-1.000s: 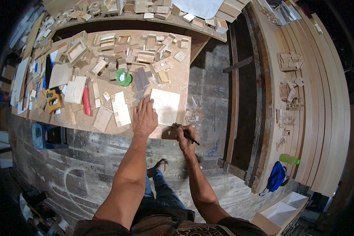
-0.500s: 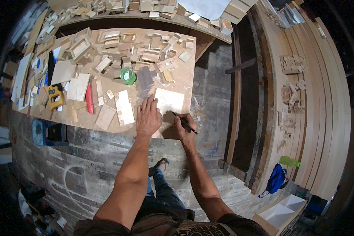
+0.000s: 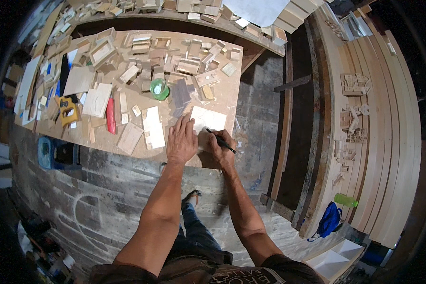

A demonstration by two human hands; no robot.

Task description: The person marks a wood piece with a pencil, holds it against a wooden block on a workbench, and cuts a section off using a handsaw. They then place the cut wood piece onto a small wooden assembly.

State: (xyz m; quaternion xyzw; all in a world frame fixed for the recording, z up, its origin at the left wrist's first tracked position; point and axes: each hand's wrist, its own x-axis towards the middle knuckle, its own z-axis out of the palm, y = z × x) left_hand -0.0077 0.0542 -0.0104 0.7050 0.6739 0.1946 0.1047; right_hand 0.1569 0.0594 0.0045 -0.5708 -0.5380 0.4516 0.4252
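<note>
A pale rectangular board, wood by its look, lies at the table's near right corner. Resting on its left edge with fingers stretched out is my left hand. My right hand is closed around a slim black pen or pencil, its tip on the board's face. My right fingers and their shadow cover the board's lower part. Left of my left hand lies another pale board piece with notched edges. Just beyond the board is a dark grey wooden piece.
Small wooden boxes and blocks crowd the table. Among them are a green container, a red-handled tool and a yellow saw handle. Long planks stand on the right, near a blue bag. A blue stool sits at left.
The pen tip has shifted up and left across the board, my right hand moving with it. My left hand stays on the board's left edge. The whole view has shifted slightly.
</note>
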